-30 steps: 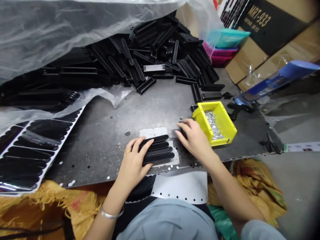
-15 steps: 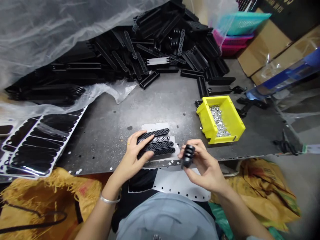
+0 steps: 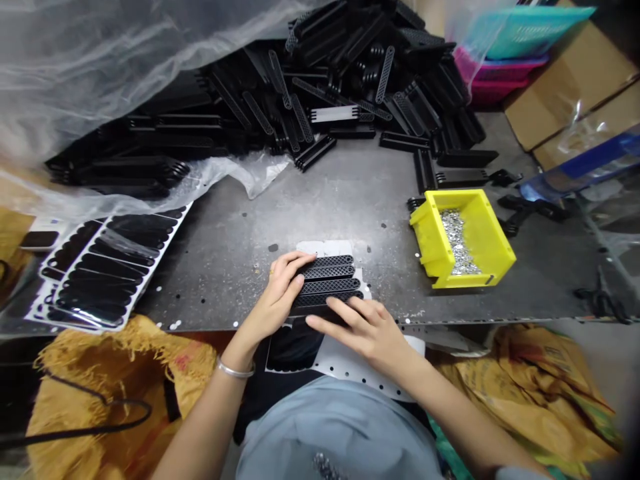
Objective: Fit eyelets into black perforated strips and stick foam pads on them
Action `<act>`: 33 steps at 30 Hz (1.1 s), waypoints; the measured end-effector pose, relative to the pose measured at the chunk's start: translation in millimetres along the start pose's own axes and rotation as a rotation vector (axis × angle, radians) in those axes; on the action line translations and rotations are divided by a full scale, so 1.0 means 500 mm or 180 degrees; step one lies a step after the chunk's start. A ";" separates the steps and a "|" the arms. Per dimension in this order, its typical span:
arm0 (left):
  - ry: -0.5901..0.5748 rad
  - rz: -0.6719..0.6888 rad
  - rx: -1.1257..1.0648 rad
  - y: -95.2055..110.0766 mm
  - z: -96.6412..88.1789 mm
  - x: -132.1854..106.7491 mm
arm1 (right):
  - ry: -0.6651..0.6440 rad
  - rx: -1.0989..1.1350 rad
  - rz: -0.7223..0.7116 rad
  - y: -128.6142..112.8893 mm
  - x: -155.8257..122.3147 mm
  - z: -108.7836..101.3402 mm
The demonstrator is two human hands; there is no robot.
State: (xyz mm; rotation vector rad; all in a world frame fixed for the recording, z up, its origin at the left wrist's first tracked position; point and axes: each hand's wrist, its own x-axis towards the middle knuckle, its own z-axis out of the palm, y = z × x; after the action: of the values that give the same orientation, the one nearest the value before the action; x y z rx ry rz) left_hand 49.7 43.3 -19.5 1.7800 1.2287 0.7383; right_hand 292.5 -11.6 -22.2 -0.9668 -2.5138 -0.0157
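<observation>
Several black perforated plastic strips lie side by side on a white paper backing. My left hand curls over their left ends, with its fingertips on top. My right hand lies flat with its fingers spread, and the fingertips rest on the lowest strip. The ribbed black piece from the earlier view does not show; it may be hidden under my right fingers. A ring on my left hand and a silver bangle on my left wrist are visible.
A yellow plastic bin of small silver parts stands to the right on the metal worktable. Behind lies a heap of black plastic parts. A sheet of black strips lies left, with clear plastic film above it.
My right hand has come down from holding the ribbed black piece up near its palm and now lies on the strips. My left hand has shifted onto their left ends. The view has tilted slightly.
</observation>
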 end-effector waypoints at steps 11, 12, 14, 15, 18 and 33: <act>-0.0243 0.0215 -0.0076 -0.016 -0.002 0.012 | -0.0388 0.1059 0.1420 0.008 -0.007 0.030; -0.0251 0.0224 -0.0030 -0.017 -0.003 0.015 | -0.0406 0.1119 0.1483 0.002 -0.005 0.032; -0.0288 0.0193 0.0054 -0.016 -0.007 0.017 | -0.0350 0.1121 0.1565 -0.009 -0.002 0.028; -0.0303 0.0152 0.0132 -0.013 -0.009 0.016 | -0.0310 0.1095 0.1574 -0.012 -0.002 0.019; -0.0318 0.0166 0.0676 0.009 -0.010 0.006 | 0.0063 0.0883 0.1597 0.020 -0.017 -0.047; -0.0228 0.0547 0.1793 0.040 0.020 0.010 | -0.1483 0.0120 0.1892 0.402 -0.064 -0.130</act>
State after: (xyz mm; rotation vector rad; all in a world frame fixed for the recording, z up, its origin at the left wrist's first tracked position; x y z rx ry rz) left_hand 68.7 41.6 -6.4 2.3701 1.3322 0.4362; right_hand 468.1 109.3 -5.9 -1.8333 -2.4849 0.4863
